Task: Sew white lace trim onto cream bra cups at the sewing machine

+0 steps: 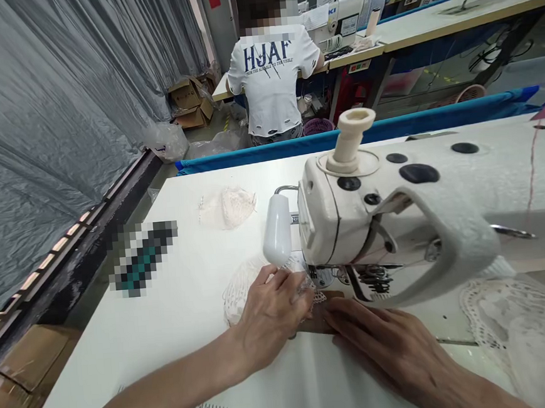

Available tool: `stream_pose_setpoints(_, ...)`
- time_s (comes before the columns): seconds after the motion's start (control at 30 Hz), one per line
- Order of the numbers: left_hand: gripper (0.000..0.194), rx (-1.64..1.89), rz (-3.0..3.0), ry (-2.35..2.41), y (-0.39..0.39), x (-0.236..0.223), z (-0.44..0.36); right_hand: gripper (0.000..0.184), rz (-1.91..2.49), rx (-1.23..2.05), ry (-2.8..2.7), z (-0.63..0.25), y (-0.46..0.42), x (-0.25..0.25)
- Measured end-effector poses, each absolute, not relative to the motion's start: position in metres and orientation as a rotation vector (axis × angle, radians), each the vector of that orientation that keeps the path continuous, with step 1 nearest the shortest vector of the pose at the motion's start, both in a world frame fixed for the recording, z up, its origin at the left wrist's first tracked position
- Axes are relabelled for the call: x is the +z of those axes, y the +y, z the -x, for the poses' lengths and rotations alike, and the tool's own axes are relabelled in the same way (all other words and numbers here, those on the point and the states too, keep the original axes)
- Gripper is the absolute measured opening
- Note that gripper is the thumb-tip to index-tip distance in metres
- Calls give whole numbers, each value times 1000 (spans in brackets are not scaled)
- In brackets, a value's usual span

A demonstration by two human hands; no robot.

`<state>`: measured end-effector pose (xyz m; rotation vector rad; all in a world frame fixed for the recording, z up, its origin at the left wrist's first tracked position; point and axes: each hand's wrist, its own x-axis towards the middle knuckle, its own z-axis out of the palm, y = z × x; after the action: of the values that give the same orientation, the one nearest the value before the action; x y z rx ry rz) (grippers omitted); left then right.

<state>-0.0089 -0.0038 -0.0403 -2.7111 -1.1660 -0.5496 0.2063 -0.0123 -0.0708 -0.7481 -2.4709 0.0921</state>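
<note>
A cream sewing machine [396, 213] stands on the white table [168, 313]. Under its needle lies a piece of white lace [241, 285]. My left hand [272, 314] rests on the lace just left of the needle, fingers pressed together on the fabric. My right hand [382, 340] lies flat in front of the machine, fingers stretched toward the needle over a tan strip [317, 323]. A small white lamp [277, 229] hangs beside the machine head.
Another pale lace piece [228, 207] lies farther back on the table. More lace [517, 317] sits at the right. A person in a white shirt [269, 78] stands at another bench behind. Cardboard boxes [189, 100] and grey plastic sheeting [48, 108] lie left.
</note>
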Motion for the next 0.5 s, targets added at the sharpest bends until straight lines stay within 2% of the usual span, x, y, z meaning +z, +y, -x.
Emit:
stream_pose_setpoints(0.33, 9, -493, 2729, -1141, -7, -38, 8, 25, 715, 28, -2535, -203, -10, -66)
stream_pose_setpoints(0.5, 14, -485, 2741, -1089, -11, -34, 7, 21, 726, 107, -2495, -205, -11, -61)
